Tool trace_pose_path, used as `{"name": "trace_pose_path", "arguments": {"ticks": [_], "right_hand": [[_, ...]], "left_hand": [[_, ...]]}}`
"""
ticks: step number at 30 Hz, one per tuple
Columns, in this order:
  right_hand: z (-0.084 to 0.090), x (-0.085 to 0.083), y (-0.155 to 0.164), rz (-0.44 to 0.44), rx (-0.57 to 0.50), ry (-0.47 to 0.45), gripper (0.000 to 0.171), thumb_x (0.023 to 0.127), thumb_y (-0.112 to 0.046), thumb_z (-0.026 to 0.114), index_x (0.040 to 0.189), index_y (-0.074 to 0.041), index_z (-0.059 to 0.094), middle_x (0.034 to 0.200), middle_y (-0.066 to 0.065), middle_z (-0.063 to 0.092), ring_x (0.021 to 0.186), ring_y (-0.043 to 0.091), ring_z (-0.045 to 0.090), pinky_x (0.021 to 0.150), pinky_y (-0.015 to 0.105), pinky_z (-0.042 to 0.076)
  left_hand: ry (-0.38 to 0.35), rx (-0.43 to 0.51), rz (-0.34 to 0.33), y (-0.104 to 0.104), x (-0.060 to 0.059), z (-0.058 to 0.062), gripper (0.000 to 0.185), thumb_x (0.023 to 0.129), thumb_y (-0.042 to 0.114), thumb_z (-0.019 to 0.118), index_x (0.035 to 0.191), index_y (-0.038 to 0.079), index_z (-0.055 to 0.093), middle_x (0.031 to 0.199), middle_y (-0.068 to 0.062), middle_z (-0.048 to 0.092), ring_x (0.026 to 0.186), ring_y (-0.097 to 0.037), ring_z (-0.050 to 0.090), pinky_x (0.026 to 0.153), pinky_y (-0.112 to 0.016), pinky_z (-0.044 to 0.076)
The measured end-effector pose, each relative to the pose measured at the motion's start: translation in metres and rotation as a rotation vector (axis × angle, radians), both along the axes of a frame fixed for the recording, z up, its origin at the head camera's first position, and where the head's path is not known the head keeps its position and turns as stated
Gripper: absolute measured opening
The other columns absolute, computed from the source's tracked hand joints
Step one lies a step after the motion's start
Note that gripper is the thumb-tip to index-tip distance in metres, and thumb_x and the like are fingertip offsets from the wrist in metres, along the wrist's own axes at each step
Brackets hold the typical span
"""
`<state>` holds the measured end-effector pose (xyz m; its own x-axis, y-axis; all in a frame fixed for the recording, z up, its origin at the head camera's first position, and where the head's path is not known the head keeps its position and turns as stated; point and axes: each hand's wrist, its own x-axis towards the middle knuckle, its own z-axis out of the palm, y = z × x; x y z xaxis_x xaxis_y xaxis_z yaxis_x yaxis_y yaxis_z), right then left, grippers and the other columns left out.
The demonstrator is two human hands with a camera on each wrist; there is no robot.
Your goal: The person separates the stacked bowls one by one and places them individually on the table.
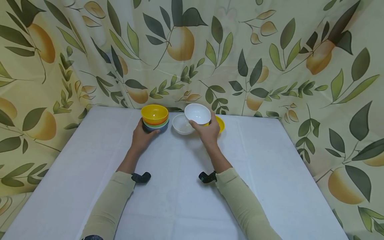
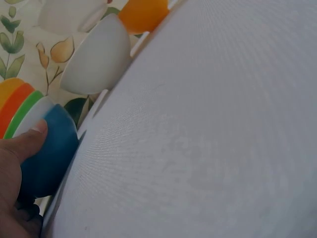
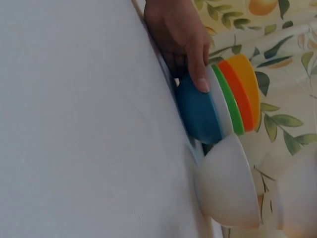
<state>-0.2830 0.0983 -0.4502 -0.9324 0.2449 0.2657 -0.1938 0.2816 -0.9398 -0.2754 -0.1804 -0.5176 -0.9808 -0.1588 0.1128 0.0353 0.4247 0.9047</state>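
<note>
My left hand [image 1: 142,137] holds the stack of bowls [image 1: 155,118] on the tabletop [image 1: 180,186]. My right hand [image 1: 207,131] grips 1 white bowl [image 1: 197,113], lifted above another white bowl [image 1: 181,124]. I think 2 bowls, maybe 3, are left to stack.

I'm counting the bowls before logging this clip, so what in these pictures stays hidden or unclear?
- Yellow bowl: head view, mostly behind the right hand and its raised white bowl.
- Stack of bowls: head view, lower rims too small to count; in the right wrist view the left hand covers part.
- Right hand: outside its own wrist view.
</note>
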Motion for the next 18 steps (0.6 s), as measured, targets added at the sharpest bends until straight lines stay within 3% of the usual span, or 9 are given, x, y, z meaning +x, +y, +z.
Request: {"name": "trace_pose_path", "arguments": {"ticks": [7,18], "right_hand": [[0.001,0.000,0.014,-0.029,0.014,0.002,0.094,0.076,-0.029,0.096,0.153,-0.002,0.049,0.146,0.013,0.058,0.134,0.028,0.054,0.113,0.039,0.047],[0.003,-0.008,0.038,-0.089,-0.017,0.055,0.080,0.075,-0.024,0.096,0.143,-0.002,0.059,0.136,0.013,0.065,0.126,0.030,0.059,0.110,0.041,0.049]], "left_hand": [[-0.009,0.002,0.004,0.001,0.001,0.000,0.105,0.089,0.034,0.086,0.168,0.014,0.019,0.167,-0.014,0.036,0.154,-0.034,0.031,0.126,-0.056,0.022],[0.000,0.005,-0.006,0.000,0.000,-0.002,0.105,0.090,0.034,0.085,0.169,0.015,0.018,0.167,-0.014,0.036,0.153,-0.033,0.031,0.126,-0.055,0.023]]}}
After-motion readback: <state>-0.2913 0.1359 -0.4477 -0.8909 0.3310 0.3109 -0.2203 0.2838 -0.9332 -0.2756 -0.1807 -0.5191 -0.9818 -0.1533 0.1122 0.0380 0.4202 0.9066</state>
